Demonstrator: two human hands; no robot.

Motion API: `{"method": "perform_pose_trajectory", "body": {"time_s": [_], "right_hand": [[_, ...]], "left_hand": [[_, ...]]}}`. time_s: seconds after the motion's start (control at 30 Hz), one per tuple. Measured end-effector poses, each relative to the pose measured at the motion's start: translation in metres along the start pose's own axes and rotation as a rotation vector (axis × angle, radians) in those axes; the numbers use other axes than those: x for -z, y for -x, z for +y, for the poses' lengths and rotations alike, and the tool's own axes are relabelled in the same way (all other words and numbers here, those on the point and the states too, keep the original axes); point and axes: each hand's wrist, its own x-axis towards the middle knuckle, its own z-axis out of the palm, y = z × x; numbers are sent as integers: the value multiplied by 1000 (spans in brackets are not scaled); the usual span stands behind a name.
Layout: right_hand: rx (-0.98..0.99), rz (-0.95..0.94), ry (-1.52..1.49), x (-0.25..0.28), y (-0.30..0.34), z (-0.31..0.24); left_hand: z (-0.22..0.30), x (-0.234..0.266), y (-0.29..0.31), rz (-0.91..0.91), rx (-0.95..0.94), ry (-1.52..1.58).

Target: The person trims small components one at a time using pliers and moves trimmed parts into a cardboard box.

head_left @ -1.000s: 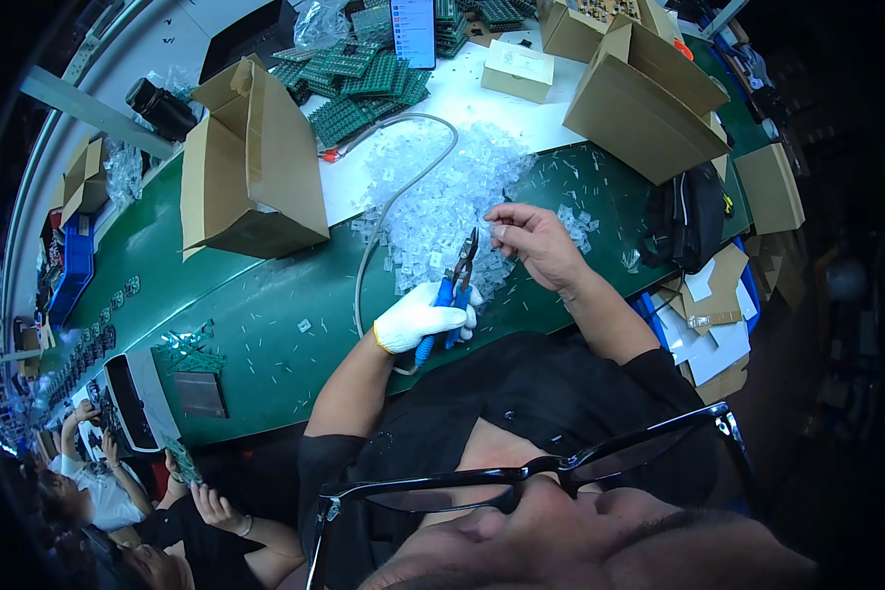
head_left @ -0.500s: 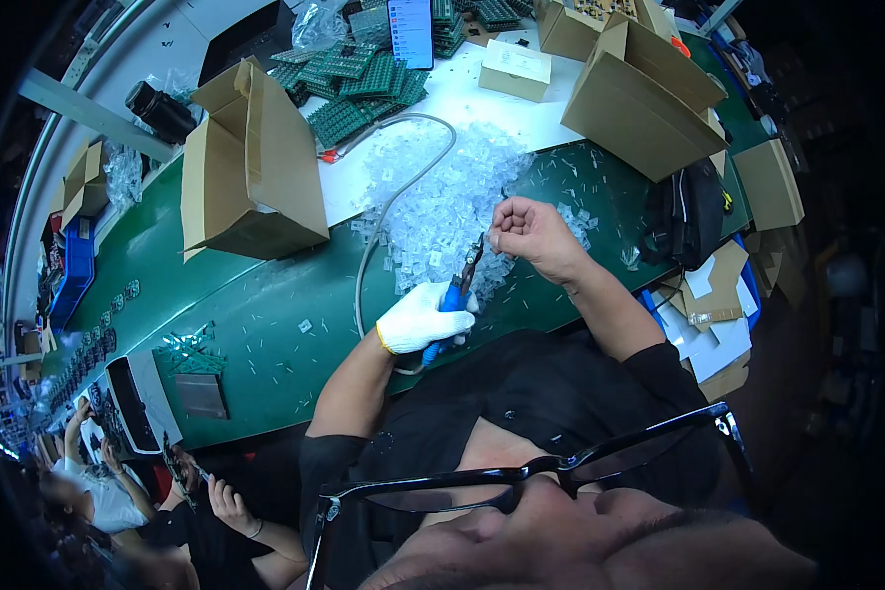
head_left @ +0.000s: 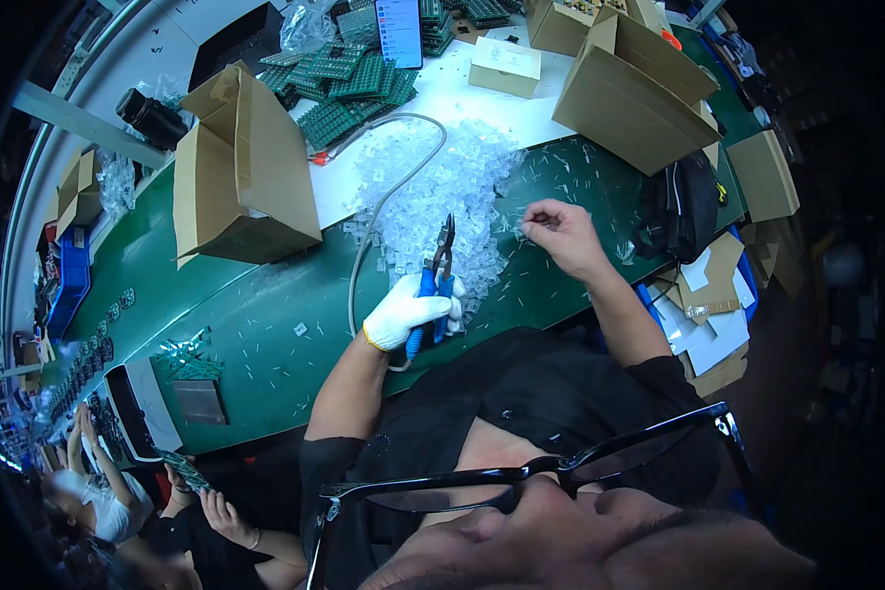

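gripping blue-handled pliers (head_left: 429, 282) in the gloved left hand (head_left: 400, 314)
the pliers point away from the body over the heap of clear pieces (head_left: 418, 182) on the table (head_left: 231, 305); the bare right hand (head_left: 566, 237) is just right of the heap, fingers curled, whether around a piece cannot be told.

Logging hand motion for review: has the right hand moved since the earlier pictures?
Yes. Judged against the black bag, the right hand has shifted rightward, closer to it.
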Motion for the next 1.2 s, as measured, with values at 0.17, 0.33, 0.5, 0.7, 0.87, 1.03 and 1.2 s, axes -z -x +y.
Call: {"method": "perform_pose_trajectory", "body": {"time_s": [0.17,0.33,0.5,0.7,0.87,1.03,1.2], "right_hand": [[222,195,718,21,8,-4],[316,165,652,-10,-4,2],[300,116,635,-43,-26,15],[291,69,579,-42,-24,16],[241,75,450,-40,-14,5],[84,12,-104,-47,-11,1],[-26,-99,-513,-57,-10,-17]], "left_hand": [[-6,1,-2,8,9,30],[-4,-1,-2,19,27,9],[-5,-3,-3,23,5,5],[-5,-2,-2,-14,33,-24],[-3,-1,-1,-20,32,-40],[-6,0,-3,-21,38,-39],[-5,-3,-1,-36,33,-67]]}}
